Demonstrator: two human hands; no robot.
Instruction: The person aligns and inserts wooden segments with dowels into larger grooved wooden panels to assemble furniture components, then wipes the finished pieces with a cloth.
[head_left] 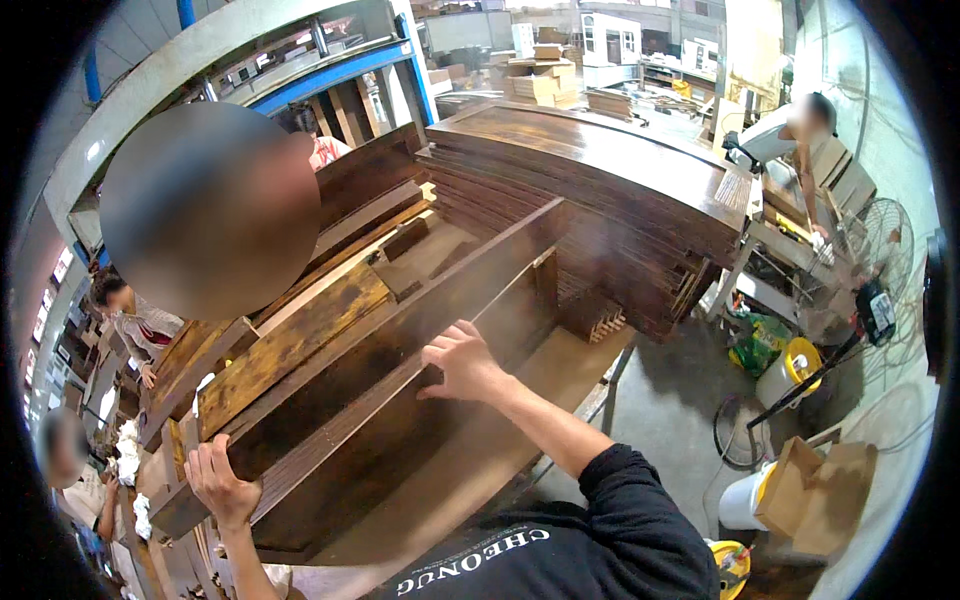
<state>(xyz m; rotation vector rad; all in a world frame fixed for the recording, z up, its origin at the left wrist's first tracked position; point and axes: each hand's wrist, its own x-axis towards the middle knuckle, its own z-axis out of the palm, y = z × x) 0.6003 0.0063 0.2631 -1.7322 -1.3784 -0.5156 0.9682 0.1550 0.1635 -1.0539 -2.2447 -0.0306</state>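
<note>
A long dark-brown wooden panel (390,470) leans at a slant across the workbench in front of me. Along its upper edge runs a pale, thin line, beside a long dark-brown board (480,270). My right hand (462,366) is closed over that upper edge near the middle, fingers on top and thumb on the near face. At the near left end, my left hand (222,487) wraps its fingers over the wood; its palm side is hidden. Just beyond the board lies a brown plank (295,350) with a mottled surface.
A tall stack of dark panels (590,140) stands at the far side. Another person with a blurred head (210,210) is close at the far left. On the right are a fan (880,250), yellow-rimmed buckets (790,375) and an open cardboard box (820,495).
</note>
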